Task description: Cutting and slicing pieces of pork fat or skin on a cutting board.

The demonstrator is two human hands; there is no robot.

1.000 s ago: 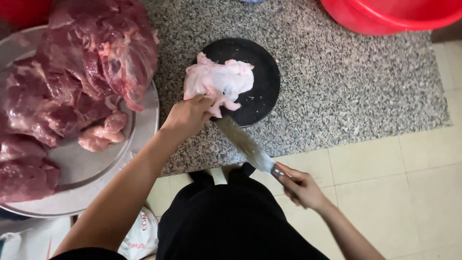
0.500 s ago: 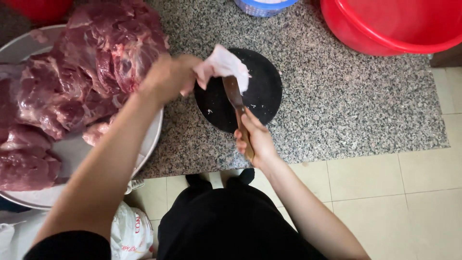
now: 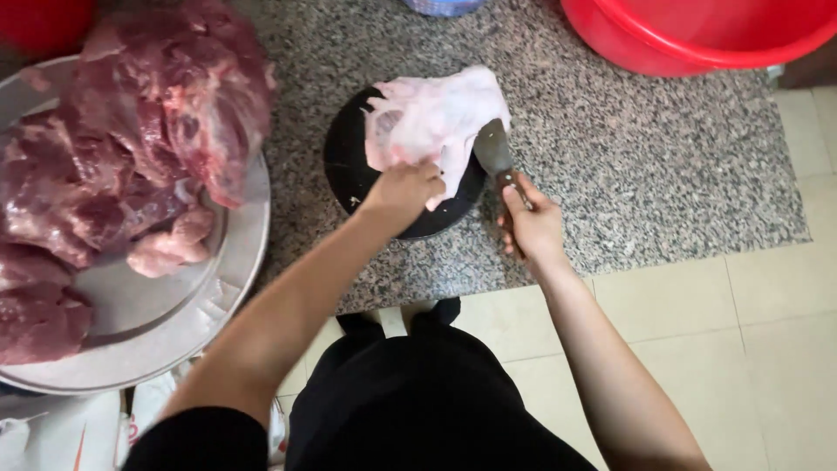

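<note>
The left hand [image 3: 405,187] pinches a pale fat sheet [image 3: 436,118] on the board [image 3: 344,166]; it looks soft, limp, slippery, best held at an edge. The right hand [image 3: 530,225] grips the knife [image 3: 493,153].

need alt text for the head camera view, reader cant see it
A person's left hand holds pale raw meat on a round black chopping board while the right hand grips a cleaver beside it. Red meat fills a metal tray at left.

A speckled grey granite slab [image 3: 610,166] lies on pale floor tiles [image 3: 767,349].
</note>
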